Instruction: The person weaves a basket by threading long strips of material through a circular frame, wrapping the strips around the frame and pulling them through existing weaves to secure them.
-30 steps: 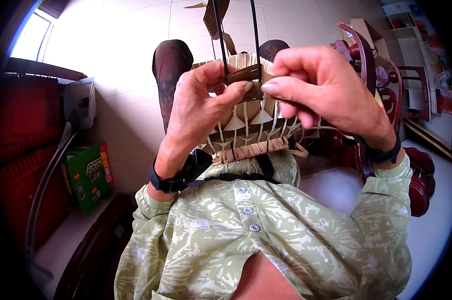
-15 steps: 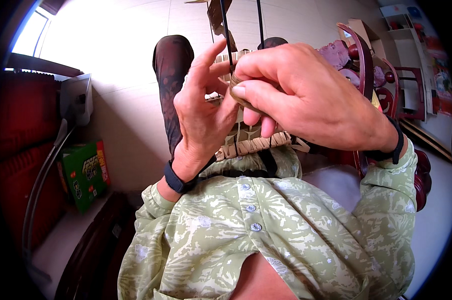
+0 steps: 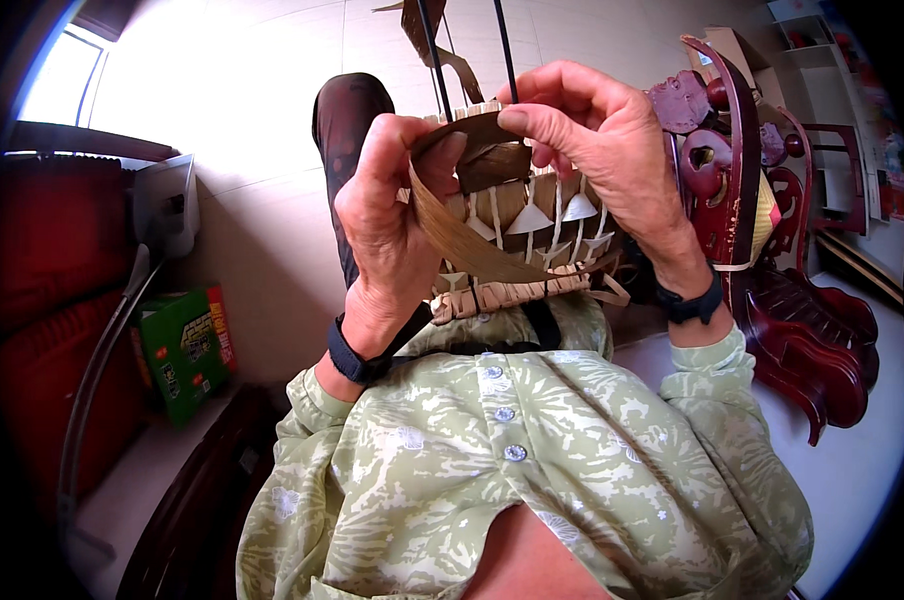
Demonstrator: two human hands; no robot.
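A long brown strip, flat like a dried leaf (image 3: 447,230), curls in a loop between my hands over my lap. My left hand (image 3: 382,230) is closed, its thumb inside the loop and the fingers outside, pinching the strip. With thumb and forefinger my right hand (image 3: 612,140) grips the strip's upper part beside a thin black rod (image 3: 505,60). Beneath lies a woven brown piece (image 3: 520,217) with white ties and small white triangles. A tan wrapped roll (image 3: 512,295) forms its near edge. Another brown strip (image 3: 427,35) hangs by the rods at the far side.
To the right stands a dark red carved wooden chair (image 3: 737,150), with shelves (image 3: 822,70) behind it. On the left are a green box (image 3: 180,350), a curved metal tube (image 3: 92,380) and red cases (image 3: 57,240). Pale floor tiles (image 3: 262,120) extend ahead.
My right hand has drawn back to the right and turned, away from my left hand. The brown strip, bunched between my fingers before, now opens into a wide loop, uncovering the woven piece.
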